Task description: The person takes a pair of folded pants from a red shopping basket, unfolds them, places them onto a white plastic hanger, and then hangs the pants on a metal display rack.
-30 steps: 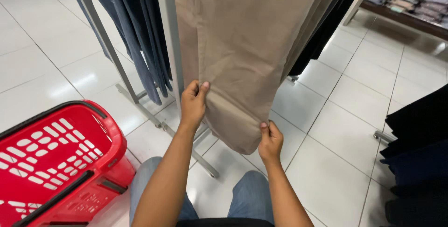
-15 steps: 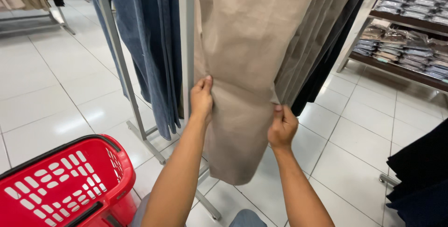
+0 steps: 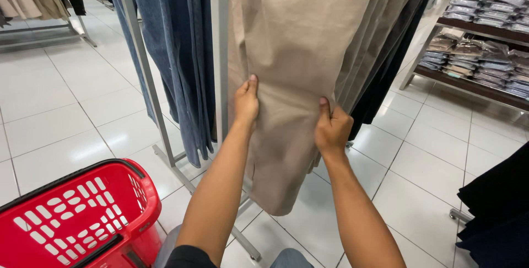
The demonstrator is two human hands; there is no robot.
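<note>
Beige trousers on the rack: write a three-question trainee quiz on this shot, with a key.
1. True or false: both hands grip the beige trousers.
2. Which thing stands at the lower left? A) red basket B) blue crate C) cardboard box
3. Fill in: left of the beige trousers hang blue ____.

Key:
1. True. The left hand and right hand each pinch the fabric with their fingers.
2. A, the red basket on the white tile floor.
3. Jeans, on the metal rack.
</note>
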